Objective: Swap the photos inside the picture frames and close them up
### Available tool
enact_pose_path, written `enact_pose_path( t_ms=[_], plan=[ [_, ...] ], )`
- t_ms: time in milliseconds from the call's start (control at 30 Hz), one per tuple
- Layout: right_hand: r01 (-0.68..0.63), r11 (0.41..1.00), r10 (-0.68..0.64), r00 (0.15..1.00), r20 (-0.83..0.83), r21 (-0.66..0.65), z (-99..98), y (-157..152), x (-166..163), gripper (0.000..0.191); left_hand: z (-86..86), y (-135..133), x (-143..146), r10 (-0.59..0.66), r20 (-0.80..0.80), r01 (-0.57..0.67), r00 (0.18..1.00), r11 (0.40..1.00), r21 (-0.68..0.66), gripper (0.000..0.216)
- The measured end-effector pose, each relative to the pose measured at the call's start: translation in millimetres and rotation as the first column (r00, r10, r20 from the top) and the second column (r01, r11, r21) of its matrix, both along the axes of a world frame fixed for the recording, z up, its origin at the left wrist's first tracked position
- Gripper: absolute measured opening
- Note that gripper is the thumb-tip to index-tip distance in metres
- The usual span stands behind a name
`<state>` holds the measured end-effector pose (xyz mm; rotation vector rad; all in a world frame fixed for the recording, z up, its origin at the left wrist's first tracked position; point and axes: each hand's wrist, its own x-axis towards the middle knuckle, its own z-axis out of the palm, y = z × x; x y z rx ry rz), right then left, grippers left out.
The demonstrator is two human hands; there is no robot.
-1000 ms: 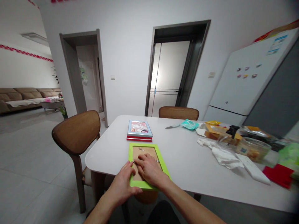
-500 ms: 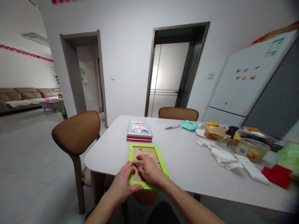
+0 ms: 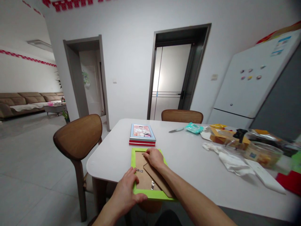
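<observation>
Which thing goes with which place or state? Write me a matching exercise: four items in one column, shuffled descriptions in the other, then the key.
Column one:
1. lime-green picture frame
2. light-blue picture frame
3. knife
4. left hand

Column two:
A. beside the teal wipes pack
B. at the near-left corner of a frame
C. lying back side up
D. face up, atop a red-edged stack

Pairs: 1-C, 2-D, 3-A, 4-B

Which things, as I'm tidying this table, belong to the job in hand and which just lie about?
Job: bright green rectangular picture frame, its brown board flap, perhaps the pale blue rectangular picture frame.
Probably lying about: teal plastic packet, crumpled white tissue or cloth, clear round plastic tub.
</observation>
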<state>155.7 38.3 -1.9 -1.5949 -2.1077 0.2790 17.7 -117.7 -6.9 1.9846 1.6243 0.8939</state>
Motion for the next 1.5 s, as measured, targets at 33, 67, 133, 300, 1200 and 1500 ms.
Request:
enact_pose_path(
  t_ms=[33, 67, 133, 300, 1200, 1500],
  plan=[
    [0.027, 1.0, -0.027, 1.0, 0.001, -0.01, -0.9, 3.0, -2.3, 0.025, 0.9, -0.6, 0.4, 0.001, -0.004, -0.001, 1.0, 1.0, -0.004, 0.035],
    [0.052, 0.998, -0.052, 0.999, 0.001, -0.019, -1.7, 5.2, -4.5, 0.024, 1.6, -1.1, 0.8, 0.001, -0.009, -0.001, 1.0, 1.0, -0.007, 0.034],
    [0.085, 0.996, -0.085, 0.996, 0.0, -0.037, -2.9, 7.9, -7.8, 0.022, 2.3, -2.2, 1.5, 0.002, -0.013, -0.002, 1.0, 1.0, -0.009, 0.032],
    [0.023, 0.998, -0.024, 0.999, -0.027, -0.054, -2.9, 8.0, -7.3, 0.024, 1.1, -3.7, 2.2, 0.009, -0.005, -0.009, 1.0, 1.0, -0.008, 0.03],
    [0.114, 0.988, -0.114, 0.993, 0.004, -0.106, 1.7, 14.5, -9.0, 0.016, 6.1, -5.0, 4.2, 0.013, -0.041, -0.014, 0.999, 0.999, -0.035, 0.025],
    [0.16, 0.978, -0.16, 0.987, 0.011, -0.135, 0.0, 17.5, -13.4, 0.017, 10.0, -5.2, 5.5, 0.002, -0.082, -0.004, 0.997, 1.0, -0.027, 0.027]
  ],
)
